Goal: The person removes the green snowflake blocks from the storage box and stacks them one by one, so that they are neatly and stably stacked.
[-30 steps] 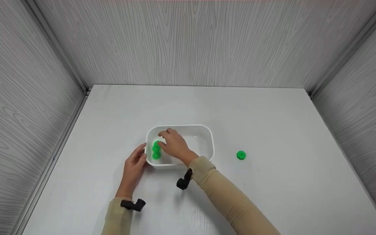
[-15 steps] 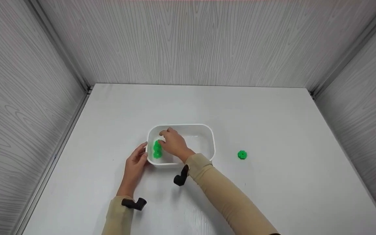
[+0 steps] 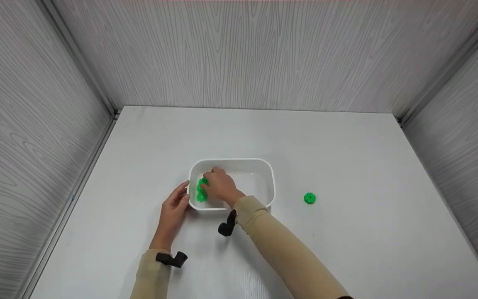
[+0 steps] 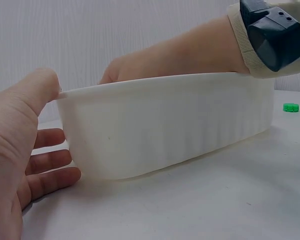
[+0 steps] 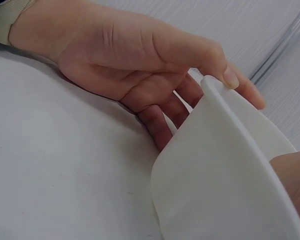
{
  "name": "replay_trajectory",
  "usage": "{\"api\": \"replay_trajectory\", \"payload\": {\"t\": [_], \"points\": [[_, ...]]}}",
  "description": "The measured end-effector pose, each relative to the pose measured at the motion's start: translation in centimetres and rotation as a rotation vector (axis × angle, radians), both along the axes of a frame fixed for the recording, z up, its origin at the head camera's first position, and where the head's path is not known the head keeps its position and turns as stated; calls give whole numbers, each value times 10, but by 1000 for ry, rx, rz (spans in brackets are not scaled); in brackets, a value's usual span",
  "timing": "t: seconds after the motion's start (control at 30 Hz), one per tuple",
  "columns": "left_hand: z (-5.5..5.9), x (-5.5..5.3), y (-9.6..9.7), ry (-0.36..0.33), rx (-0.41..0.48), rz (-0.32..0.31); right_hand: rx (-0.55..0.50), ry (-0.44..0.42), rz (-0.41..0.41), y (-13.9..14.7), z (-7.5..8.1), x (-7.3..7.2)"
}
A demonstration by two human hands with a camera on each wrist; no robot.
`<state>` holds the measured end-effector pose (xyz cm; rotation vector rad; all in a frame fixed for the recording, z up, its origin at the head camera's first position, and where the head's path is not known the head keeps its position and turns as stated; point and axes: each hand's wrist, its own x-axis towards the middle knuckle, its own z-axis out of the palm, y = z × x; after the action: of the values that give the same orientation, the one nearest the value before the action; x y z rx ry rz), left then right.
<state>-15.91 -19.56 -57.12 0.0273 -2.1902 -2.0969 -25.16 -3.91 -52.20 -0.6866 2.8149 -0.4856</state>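
Observation:
A white plastic tub [image 3: 269, 170] stands in the middle of the table. My left hand [image 3: 173, 209] holds it at its left end; in the left wrist view the thumb [image 4: 42, 85] lies on the rim and the other fingers bend in against the wall. My right hand [image 3: 221, 186] reaches inside the tub, fingers bent down over several small green pieces [image 3: 201, 196] at the left end. Its fingertips overlap the pieces, and I cannot tell whether it grips one. In both wrist views the tub's wall hides the pieces.
A round green ridged disc [image 3: 310, 198] with small holes lies on the white table [image 3: 359, 232], right of the tub. Grey wood-grain panels [image 3: 239, 54] close in the back and both sides. Each wrist carries a small black camera [image 3: 226, 224].
The right hand has lowered a little in the tub, and its fingers have bent down toward the green pieces. The left hand stays at the tub's left end.

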Motion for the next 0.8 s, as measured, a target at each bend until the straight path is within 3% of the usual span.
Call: {"api": "replay_trajectory", "payload": {"t": [0.4,0.8], "points": [[7,2,0,-60,21,-35,126,40,34,0,-5,3],[-2,2,2,5,-19,-16,-2,5,-38,1,-10,0]]}}
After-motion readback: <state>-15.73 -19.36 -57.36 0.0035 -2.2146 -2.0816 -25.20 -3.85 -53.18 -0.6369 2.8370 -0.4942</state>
